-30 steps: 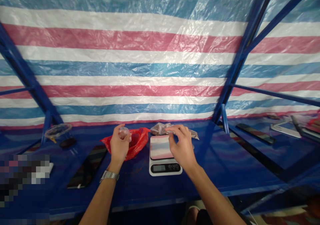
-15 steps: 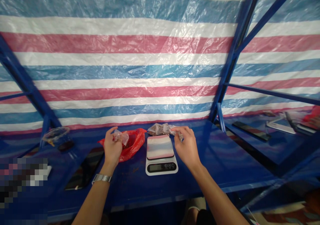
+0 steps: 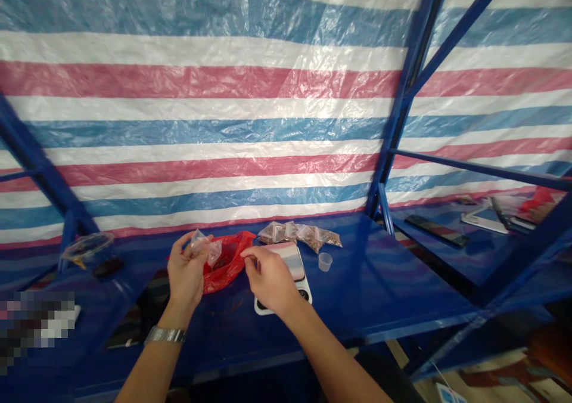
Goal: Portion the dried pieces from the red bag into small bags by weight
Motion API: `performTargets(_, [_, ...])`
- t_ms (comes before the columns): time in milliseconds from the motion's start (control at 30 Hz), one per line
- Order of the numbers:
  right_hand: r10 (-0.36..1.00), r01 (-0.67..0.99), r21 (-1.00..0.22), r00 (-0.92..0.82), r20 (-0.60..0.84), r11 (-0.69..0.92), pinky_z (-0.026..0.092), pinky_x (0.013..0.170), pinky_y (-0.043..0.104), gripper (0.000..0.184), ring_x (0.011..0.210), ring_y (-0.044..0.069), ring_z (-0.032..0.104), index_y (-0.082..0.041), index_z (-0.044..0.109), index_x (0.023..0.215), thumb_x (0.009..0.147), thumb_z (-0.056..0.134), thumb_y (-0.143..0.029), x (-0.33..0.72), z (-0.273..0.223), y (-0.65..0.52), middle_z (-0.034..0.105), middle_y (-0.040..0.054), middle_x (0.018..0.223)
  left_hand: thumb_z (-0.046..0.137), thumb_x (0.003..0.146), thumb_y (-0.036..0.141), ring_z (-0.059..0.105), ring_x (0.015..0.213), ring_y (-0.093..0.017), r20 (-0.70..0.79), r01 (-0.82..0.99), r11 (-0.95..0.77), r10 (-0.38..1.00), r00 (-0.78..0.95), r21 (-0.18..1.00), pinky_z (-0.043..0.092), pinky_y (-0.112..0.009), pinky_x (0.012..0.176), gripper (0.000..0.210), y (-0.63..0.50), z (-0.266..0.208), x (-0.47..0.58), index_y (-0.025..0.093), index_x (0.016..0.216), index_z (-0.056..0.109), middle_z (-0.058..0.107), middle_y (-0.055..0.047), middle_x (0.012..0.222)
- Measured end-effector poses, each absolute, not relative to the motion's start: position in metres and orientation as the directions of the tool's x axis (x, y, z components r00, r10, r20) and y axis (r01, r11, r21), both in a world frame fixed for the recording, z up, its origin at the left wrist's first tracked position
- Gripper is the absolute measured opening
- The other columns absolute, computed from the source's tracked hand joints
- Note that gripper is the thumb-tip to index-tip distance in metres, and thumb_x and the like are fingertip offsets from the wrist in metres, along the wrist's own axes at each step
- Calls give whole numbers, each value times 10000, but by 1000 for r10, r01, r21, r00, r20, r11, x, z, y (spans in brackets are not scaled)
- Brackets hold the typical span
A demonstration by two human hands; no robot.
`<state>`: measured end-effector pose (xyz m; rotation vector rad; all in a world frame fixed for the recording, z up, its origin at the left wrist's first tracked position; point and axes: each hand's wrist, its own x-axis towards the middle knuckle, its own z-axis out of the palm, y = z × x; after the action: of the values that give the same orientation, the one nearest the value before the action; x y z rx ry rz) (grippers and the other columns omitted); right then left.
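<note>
My left hand, with a metal watch at the wrist, grips small clear plastic bags above a red plastic bag. Dark brown bits show inside the red bag. Over the white digital scale hangs my right hand, partly covering its plate and display. Its fingers are loosely bent, thumb and forefinger slightly apart near the red bag's right side, with nothing visible in them. Behind the scale lies a row of filled clear zip bags holding brown bits. A small clear cup stands right of the scale.
A clear plastic tub sits at the left on the blue table. A dark phone lies near my left forearm. On the neighbouring table at right are another phone and a white scale. Blue metal posts and striped sheeting stand behind.
My right hand has moved left from the bag row to over the scale, beside the red bag. The small cup and the row's right end now show. My left hand still holds the clear bags.
</note>
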<state>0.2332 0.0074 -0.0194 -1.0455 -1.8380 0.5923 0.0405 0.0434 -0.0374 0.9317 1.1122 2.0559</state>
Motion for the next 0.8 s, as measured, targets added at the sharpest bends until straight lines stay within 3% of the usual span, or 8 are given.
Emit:
performTargets(133, [859,507,-698,-216,464,505,500,847,322,269,948,233,720,-249,740,1092,959,514,-184,215,-19,7,778,58,1042,822,640,115,747,955,-199,246,-251,-428,811,-532,868,581,-355,906,583,41,-37,42,241,1161,593,742,-6,875])
performTargets(233, [913,479,-781,-139,385,402,505,819,330,228,899,242,721,-227,735,1105,962,562,-262,205,-22,15,774,70,960,836,658,149,746,1013,-217,196,-379,-362,891,-409,852,577,-394,962,584,39,-35,46,266,1176,595,734,7,879])
performTargets(367, [948,150,-943,-168,271,296,521,801,329,292,856,226,716,-186,744,1059,953,619,-427,195,-28,29,776,70,921,857,616,142,740,1068,-224,171,-472,-276,952,-253,837,535,-427,1068,647,35,-32,57,280,1195,603,743,4,963])
performTargets(467, [948,-80,-973,-223,228,215,524,755,324,401,816,215,698,-171,755,986,898,665,-552,193,-31,32,769,66,883,865,613,152,718,1146,-245,190,-484,-286,952,-239,827,511,-442,1100,640,32,-30,63,280,1182,602,745,2,974])
performTargets(533, [954,-142,-976,-228,196,166,510,703,317,457,763,205,676,-164,753,987,847,705,-596,196,-32,30,755,59,839,869,662,191,687,1217,-256,210,-473,-304,947,-243,827,513,-443,1092,604,30,-28,65,282,1193,595,748,-9,996])
performTargets(800, [969,-34,-982,-154,191,188,497,721,336,270,738,210,658,-187,758,902,779,759,-427,224,-38,29,729,34,776,877,731,293,722,1159,-279,156,-442,-174,985,-77,880,578,-448,1010,653,22,-29,70,282,1308,572,718,-102,1265])
